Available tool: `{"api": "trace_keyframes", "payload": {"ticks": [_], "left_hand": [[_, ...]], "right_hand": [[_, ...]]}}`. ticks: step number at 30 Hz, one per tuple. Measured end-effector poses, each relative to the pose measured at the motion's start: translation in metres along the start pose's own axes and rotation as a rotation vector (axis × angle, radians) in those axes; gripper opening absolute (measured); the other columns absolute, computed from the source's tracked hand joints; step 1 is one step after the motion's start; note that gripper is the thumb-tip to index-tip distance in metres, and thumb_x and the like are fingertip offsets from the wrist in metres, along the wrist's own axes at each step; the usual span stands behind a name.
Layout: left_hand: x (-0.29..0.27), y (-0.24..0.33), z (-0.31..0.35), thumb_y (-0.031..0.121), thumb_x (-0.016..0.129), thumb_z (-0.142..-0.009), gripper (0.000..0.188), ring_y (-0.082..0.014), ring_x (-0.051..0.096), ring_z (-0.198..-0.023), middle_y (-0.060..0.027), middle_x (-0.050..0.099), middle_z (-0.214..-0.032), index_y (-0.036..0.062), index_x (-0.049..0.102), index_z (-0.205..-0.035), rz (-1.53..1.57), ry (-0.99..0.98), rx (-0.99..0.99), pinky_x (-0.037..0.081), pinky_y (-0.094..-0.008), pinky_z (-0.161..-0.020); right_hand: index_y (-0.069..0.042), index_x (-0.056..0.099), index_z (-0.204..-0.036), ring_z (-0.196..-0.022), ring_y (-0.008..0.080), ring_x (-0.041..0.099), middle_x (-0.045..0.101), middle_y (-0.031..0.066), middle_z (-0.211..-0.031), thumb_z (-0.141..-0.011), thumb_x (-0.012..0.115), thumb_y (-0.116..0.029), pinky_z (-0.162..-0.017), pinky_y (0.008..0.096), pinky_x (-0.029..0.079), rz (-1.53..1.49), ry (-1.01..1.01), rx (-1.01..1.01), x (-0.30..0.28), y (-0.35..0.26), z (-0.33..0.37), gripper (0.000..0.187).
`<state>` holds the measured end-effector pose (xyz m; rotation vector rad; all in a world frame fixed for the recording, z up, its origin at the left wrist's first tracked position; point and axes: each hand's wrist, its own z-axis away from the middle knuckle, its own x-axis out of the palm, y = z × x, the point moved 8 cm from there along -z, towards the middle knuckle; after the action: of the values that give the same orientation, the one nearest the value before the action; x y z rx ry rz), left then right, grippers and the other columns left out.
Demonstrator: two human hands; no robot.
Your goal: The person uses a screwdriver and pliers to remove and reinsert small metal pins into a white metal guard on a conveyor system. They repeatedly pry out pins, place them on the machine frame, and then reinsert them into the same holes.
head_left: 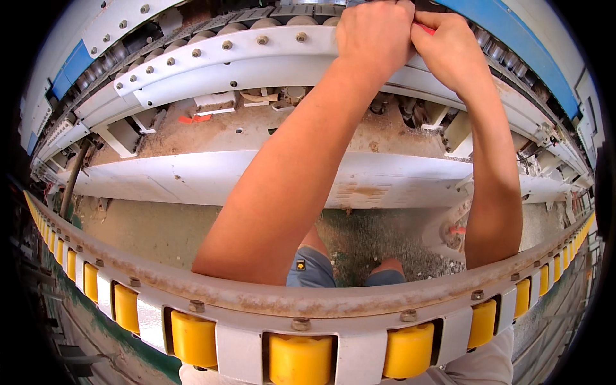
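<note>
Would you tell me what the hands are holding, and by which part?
The right hand and left hand pinch a small red thing between them; it is mostly hidden, so the part cannot be told.

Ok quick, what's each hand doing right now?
Left hand: closed in a fist against the right hand.
Right hand: closed, pinching a small red thing.

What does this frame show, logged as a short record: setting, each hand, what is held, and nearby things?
setting: person leaning over a dusty white machine frame
left hand: closed, pressed against the right at the far rail
right hand: closed on a small red object, mostly hidden
far rail: white bolted rail with grey rollers
near rail: yellow rollers along a dusty curved bar
floor: gravel and dust; red scraps on the frame
</note>
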<state>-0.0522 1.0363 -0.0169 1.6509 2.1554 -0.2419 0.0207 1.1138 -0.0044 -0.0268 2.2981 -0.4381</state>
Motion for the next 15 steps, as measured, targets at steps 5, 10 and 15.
{"api": "trace_keyframes", "payload": {"ticks": [5,10,15], "left_hand": [[-0.001,-0.003,0.003,0.024,0.066,-0.088,0.016,-0.0379,0.074,-0.079,-0.0164,0.074,-0.089,0.0089,0.063,-0.093,-0.017,0.074,0.018,0.060,-0.0490,-0.070],[0.006,-0.001,0.002,0.021,0.075,-0.078,0.023,-0.0329,0.074,-0.089,-0.0133,0.075,-0.095,0.0093,0.069,-0.098,-0.054,-0.060,-0.075,0.059,-0.0444,-0.078],[0.005,-0.004,0.006,0.028,0.076,-0.074,0.019,-0.0341,0.073,-0.073,-0.0103,0.074,-0.078,0.0144,0.069,-0.085,-0.087,0.131,0.000,0.058,-0.0467,-0.065]], "right_hand": [[0.001,0.072,-0.106,-0.068,0.0289,0.061,0.068,0.0213,-0.078,-0.092,0.056,-0.025,-0.074,0.0397,0.051,0.038,-0.042,-0.032,0.003,0.000,-0.005,0.034],[0.004,0.071,-0.104,-0.067,0.0289,0.061,0.067,0.0213,-0.076,-0.091,0.056,-0.024,-0.074,0.0403,0.051,0.036,-0.049,-0.052,0.000,0.001,-0.005,0.034],[0.001,0.076,-0.095,-0.085,0.0455,0.070,0.071,0.0291,-0.088,-0.084,0.058,-0.025,-0.082,0.0481,0.056,0.073,-0.116,-0.013,0.001,0.000,-0.010,0.034]]}}
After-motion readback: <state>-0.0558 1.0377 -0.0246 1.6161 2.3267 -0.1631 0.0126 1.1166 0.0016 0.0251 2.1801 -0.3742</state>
